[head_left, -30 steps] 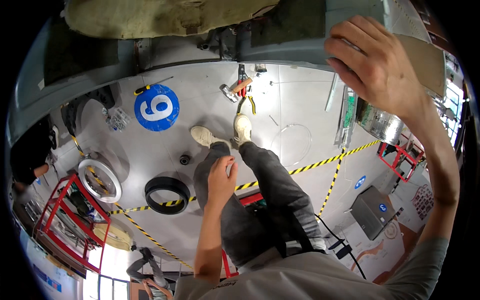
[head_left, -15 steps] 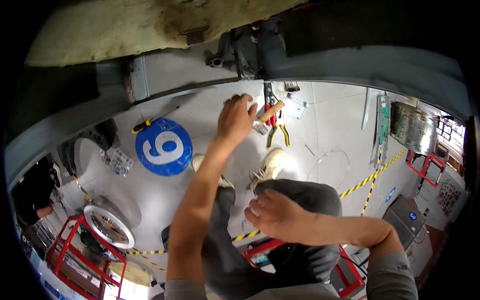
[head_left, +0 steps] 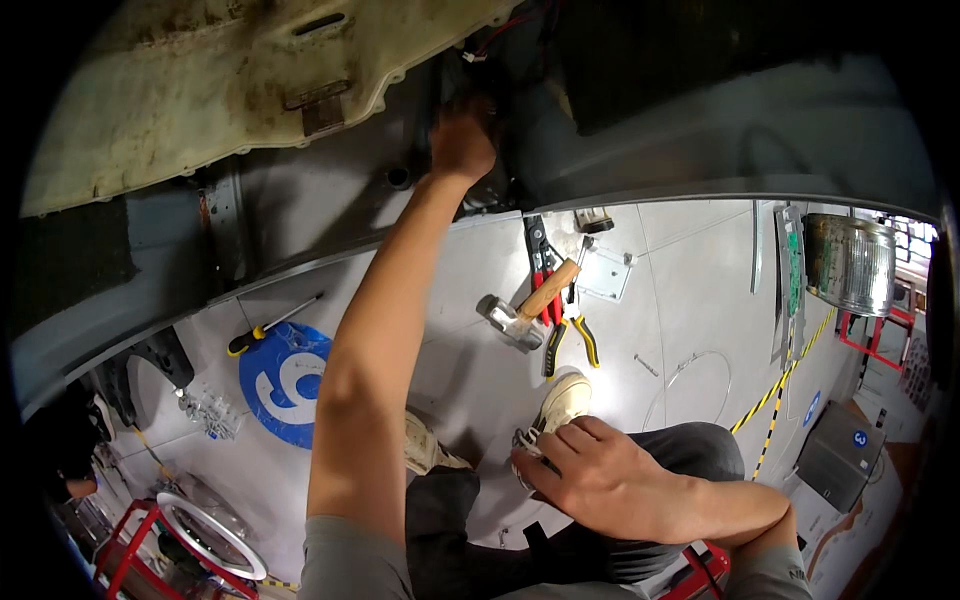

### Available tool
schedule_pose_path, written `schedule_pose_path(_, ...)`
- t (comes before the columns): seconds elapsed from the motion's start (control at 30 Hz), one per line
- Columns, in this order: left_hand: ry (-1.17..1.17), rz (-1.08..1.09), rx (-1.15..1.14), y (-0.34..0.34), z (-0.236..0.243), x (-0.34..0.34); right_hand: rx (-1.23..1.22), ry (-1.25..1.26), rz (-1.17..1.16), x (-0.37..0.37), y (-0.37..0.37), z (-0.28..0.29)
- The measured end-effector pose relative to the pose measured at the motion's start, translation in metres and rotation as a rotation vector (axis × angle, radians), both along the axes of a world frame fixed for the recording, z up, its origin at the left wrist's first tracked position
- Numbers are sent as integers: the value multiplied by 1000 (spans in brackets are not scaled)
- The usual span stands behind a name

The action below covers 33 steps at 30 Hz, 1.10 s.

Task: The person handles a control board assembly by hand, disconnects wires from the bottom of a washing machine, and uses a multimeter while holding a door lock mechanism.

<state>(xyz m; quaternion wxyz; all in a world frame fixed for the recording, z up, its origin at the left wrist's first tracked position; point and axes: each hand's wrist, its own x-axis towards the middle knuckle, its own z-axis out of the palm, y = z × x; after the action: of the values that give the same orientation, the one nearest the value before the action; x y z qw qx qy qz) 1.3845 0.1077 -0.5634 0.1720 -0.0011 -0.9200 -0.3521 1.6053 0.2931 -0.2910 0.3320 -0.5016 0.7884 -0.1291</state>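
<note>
My left hand (head_left: 462, 140) reaches up into the dark grey metal structure (head_left: 700, 150), beside a stained cream panel (head_left: 220, 90) and thin red wires near a dark bracket; its fingers are blurred in shadow. Low by my right knee, my right hand (head_left: 585, 470) is closed round a small silvery metal object (head_left: 528, 445), too hidden to identify. On the floor below the structure lie a wooden-handled hammer (head_left: 540, 300), a red-and-black plier-like tool (head_left: 535, 240), yellow-and-black pliers (head_left: 587, 340) and a screwdriver (head_left: 242, 340). A clear plate (head_left: 608, 277) lies behind them.
Around me are a blue floor sticker (head_left: 280, 380), small hardware in bags (head_left: 205, 410), a white ring (head_left: 215, 525), red stands (head_left: 870, 340), a shiny metal drum (head_left: 850, 262) and a grey box (head_left: 840, 455). Another person in dark clothing (head_left: 75, 440) is at the left edge.
My left hand has risen from near my legs into the structure. My right hand has dropped from the upper edge to my knee and now holds a metal object. The structure fills more of the view.
</note>
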Motion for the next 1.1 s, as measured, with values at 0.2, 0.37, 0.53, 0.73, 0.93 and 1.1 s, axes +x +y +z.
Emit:
schedule_pose_path(0.2,25,27,-7,11,-27,-29,57,78,-4,-12,6,-7)
schedule_pose_path(0.37,100,-152,111,-4,-37,-17,21,40,-9,-14,4,-5)
schedule_pose_path(0.53,-745,-328,771,-25,13,11,65,55,46,-15,2,3)
schedule_pose_path(0.73,-920,-344,1162,-48,49,38,49,43,16,-15,-1,6)
schedule_pose_path(0.93,-843,-259,1592,-37,63,48,36,49,2,-13,-1,1)
schedule_pose_path(1.1,-823,-117,1586,-16,92,59,-10,51,5,-13,1,0)
